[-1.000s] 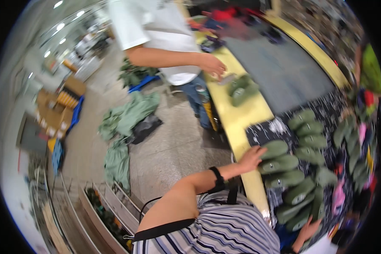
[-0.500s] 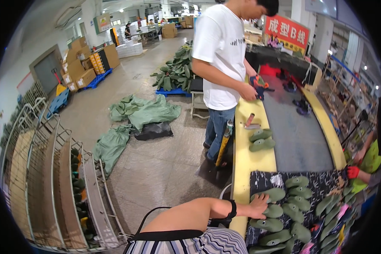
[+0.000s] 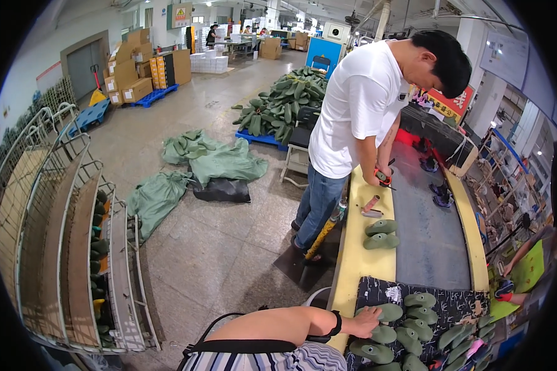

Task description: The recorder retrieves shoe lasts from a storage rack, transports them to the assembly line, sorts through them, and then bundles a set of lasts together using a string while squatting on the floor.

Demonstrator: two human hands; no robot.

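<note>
My left hand [image 3: 364, 323] reaches in at the lower middle, a black band around its wrist. Its fingers are curled closed over the near end of a green shoe last [image 3: 388, 312], with another green shoe last [image 3: 384, 334] right below it. Several more green shoe lasts [image 3: 422, 329] lie beside these on a black patterned cloth [image 3: 384, 287] at the near end of the bench. My right hand is out of the picture.
A person in a white shirt [image 3: 362, 102] bends over the yellow-edged bench [image 3: 371, 263], handling a dark and red shoe [image 3: 384, 177]. Two green lasts [image 3: 381, 234] sit nearby. Another person's red glove [image 3: 504, 297] shows at right. A wire rack [image 3: 68, 247] and green sacks [image 3: 229, 162] stand left.
The view has tilted, so the bench sits lower in the picture. My left hand stays at the same lasts. The person in white has bent forward and lowered the shoe toward the bench.
</note>
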